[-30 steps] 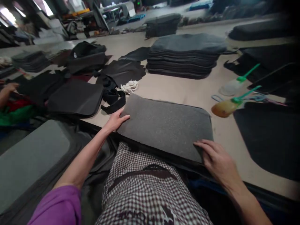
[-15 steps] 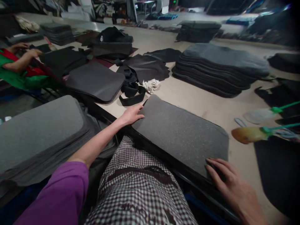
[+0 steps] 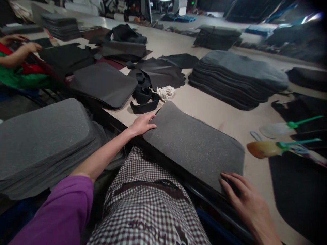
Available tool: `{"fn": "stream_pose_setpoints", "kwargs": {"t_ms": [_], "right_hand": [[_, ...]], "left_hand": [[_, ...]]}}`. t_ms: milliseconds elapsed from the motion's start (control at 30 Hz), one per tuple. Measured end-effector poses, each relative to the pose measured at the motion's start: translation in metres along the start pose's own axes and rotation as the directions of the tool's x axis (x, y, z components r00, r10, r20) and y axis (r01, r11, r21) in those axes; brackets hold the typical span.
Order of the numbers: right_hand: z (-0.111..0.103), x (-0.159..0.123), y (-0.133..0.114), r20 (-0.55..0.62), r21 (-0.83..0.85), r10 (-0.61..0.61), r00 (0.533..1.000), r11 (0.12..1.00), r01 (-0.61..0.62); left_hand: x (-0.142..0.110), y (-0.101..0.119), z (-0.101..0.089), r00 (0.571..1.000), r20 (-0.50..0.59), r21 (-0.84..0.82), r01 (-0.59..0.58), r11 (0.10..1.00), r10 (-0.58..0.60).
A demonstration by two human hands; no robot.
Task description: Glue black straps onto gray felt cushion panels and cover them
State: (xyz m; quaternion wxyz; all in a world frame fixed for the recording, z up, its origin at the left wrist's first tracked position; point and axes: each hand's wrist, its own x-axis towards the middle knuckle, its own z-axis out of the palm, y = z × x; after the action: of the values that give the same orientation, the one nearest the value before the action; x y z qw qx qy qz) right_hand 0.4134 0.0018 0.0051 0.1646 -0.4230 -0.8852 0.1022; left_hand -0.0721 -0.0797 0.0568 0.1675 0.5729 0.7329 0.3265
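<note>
A grey felt-like panel (image 3: 196, 143) with rounded corners lies along the front edge of the table, between my two hands. My left hand (image 3: 143, 125) grips its left end, with the thumb on top and the other fingers partly hidden at the edge. At the near right corner, my right hand (image 3: 246, 195) curls its fingers and thumb onto the panel. Black straps (image 3: 144, 102) and a bundle of white cord (image 3: 166, 92) lie just past the panel's left end. To my left stands a stack of similar grey panels (image 3: 48, 132).
A thick stack of dark panels (image 3: 237, 80) stands behind. Two bottles with green nozzles, one amber (image 3: 264, 149) and one clear (image 3: 276, 130), lie at right near a black sheet (image 3: 298, 194). Dark padded pieces (image 3: 104, 85) lie left. A co-worker's hands (image 3: 22, 49) are at far left.
The view has shifted slightly, so the bottles and the right-hand things appear a little farther left. My hands stay at the same two ends of the grey panel.
</note>
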Motion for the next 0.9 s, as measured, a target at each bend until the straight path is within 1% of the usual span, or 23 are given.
{"fn": "stream_pose_setpoints", "kwargs": {"t_ms": [133,233,367,467,600,800,900], "right_hand": [[0.0,-0.001,0.001,-0.005,-0.007,-0.003,1.0,1.0,0.003],[0.001,-0.001,0.002,-0.014,-0.005,-0.008,1.0,1.0,0.008],[0.001,-0.001,0.001,-0.022,0.004,-0.028,0.999,1.0,0.028],[0.001,-0.001,-0.002,-0.033,0.003,-0.027,0.999,1.0,0.027],[0.0,-0.002,-0.004,-0.04,0.011,-0.012,0.999,1.0,0.012],[0.002,-0.001,-0.003,-0.043,0.024,-0.01,0.999,1.0,0.011],[0.002,-0.001,-0.004,-0.059,0.033,-0.008,0.998,0.999,0.01]], "left_hand": [[0.001,-0.002,0.0,1.0,-0.024,-0.025,0.001,1.0,-0.002],[0.002,-0.002,-0.003,0.999,-0.042,-0.045,0.018,0.999,-0.02],[0.004,-0.001,-0.009,0.999,-0.04,-0.072,0.021,0.997,-0.024],[0.001,-0.002,-0.009,0.999,-0.029,-0.077,0.025,0.997,-0.027],[-0.004,-0.003,-0.002,0.998,-0.047,-0.004,0.038,0.999,-0.038],[-0.006,-0.001,0.007,0.999,-0.047,0.125,0.032,0.992,-0.026],[-0.007,-0.005,0.01,0.999,-0.051,0.173,0.01,0.985,-0.002]]}}
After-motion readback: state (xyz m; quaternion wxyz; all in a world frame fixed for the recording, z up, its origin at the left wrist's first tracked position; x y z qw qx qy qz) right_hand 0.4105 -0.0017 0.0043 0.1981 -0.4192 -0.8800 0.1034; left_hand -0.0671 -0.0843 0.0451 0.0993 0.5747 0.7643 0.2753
